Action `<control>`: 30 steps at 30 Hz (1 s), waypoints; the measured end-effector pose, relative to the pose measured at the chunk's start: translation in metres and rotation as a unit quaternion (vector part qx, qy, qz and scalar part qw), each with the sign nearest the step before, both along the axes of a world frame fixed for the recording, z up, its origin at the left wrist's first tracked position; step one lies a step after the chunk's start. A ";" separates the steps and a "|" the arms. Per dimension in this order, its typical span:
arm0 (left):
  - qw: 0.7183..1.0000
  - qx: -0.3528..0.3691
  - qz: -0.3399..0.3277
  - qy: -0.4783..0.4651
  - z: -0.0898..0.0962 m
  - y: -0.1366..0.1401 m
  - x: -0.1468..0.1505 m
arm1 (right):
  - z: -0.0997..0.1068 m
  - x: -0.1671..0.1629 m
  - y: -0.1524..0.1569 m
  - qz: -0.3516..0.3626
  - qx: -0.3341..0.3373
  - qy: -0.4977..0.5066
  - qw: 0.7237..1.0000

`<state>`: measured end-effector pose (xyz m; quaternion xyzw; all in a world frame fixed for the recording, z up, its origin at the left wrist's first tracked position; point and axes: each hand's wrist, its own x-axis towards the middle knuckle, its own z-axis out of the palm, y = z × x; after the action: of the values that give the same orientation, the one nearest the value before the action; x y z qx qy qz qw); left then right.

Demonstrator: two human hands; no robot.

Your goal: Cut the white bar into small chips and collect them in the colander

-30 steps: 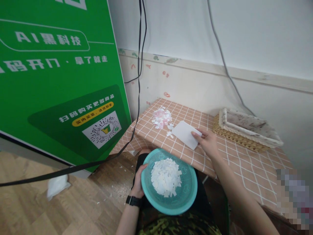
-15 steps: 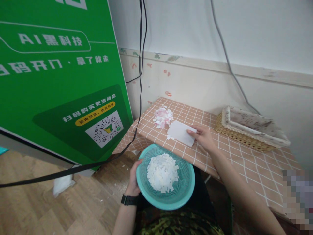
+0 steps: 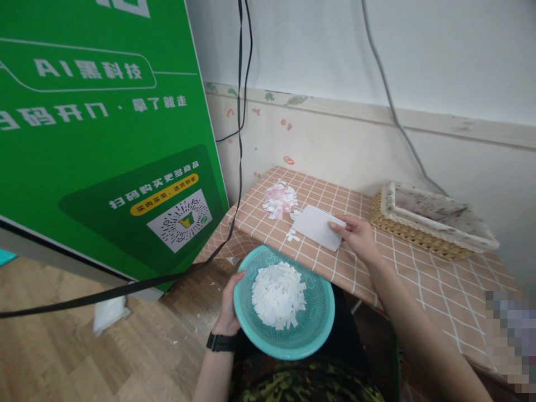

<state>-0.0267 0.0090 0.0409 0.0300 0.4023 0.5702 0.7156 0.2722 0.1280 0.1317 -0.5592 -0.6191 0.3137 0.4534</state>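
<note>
My left hand (image 3: 230, 306) grips the left rim of a teal plastic strainer basket (image 3: 318, 312), held over my lap at the table's front edge. Inside it lies a heap of white paper scraps (image 3: 278, 296). Over the table, my right hand (image 3: 355, 235) pinches the right end of a flat white card (image 3: 318, 224) between thumb and fingers. A few loose scraps (image 3: 292, 236) lie by the card's left end. Just beyond them is a pile of white and pinkish paper scraps (image 3: 280, 200) on the checked cloth.
A brown checked tablecloth (image 3: 402, 268) covers the table. A lined wicker basket (image 3: 431, 223) stands at its back right. On the left rises a green cabinet (image 3: 104, 134), with a black strap (image 3: 167, 278) hanging across in front. A white bag (image 3: 109, 314) lies on the floor.
My right hand has moved slightly right with the card, uncovering more of the loose scraps at its left end. The left hand and the strainer basket stay nearly still.
</note>
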 end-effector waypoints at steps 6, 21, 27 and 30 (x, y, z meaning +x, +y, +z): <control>1.000 -0.003 -0.014 -0.011 0.002 -0.001 0.000 | 0.005 -0.006 -0.006 0.026 -0.022 0.002 0.999; 1.000 0.002 -0.015 -0.019 0.000 -0.001 -0.003 | 0.005 -0.011 -0.005 0.091 -0.054 0.036 0.994; 1.000 0.017 -0.004 -0.011 0.000 0.000 -0.002 | 0.005 0.003 -0.009 0.018 -0.044 0.026 0.999; 1.000 0.016 -0.002 -0.007 0.002 -0.001 -0.002 | 0.004 0.002 -0.017 0.024 -0.044 0.019 0.999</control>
<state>-0.0283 0.0079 0.0424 0.0384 0.3876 0.5754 0.7192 0.2744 0.1109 0.1353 -0.5570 -0.6093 0.3622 0.4327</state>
